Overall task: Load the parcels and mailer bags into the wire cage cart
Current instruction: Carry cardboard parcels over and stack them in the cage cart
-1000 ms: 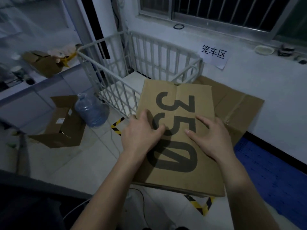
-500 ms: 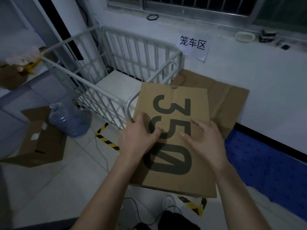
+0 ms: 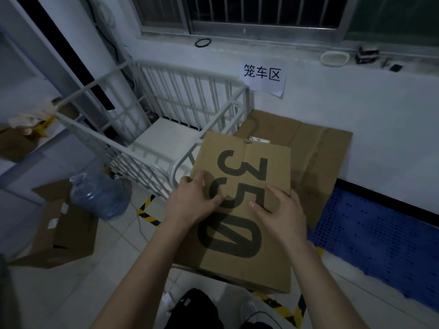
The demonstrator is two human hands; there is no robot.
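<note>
A brown cardboard parcel printed with a large black "350" is held in front of me, its far edge close to the near right corner of the white wire cage cart. My left hand grips the parcel's left side with fingers spread over its top. My right hand presses flat on the top toward the right side. The cart's white floor shows bare inside the rails.
A large flat brown carton lies behind the parcel against the wall. A blue water jug and an open cardboard box sit on the floor at left. A blue plastic pallet lies right. Yellow-black tape marks the floor.
The view has shifted closer to the cart and tilted downward. The parcel stays in both hands and has come nearer to the cart's near right corner.
</note>
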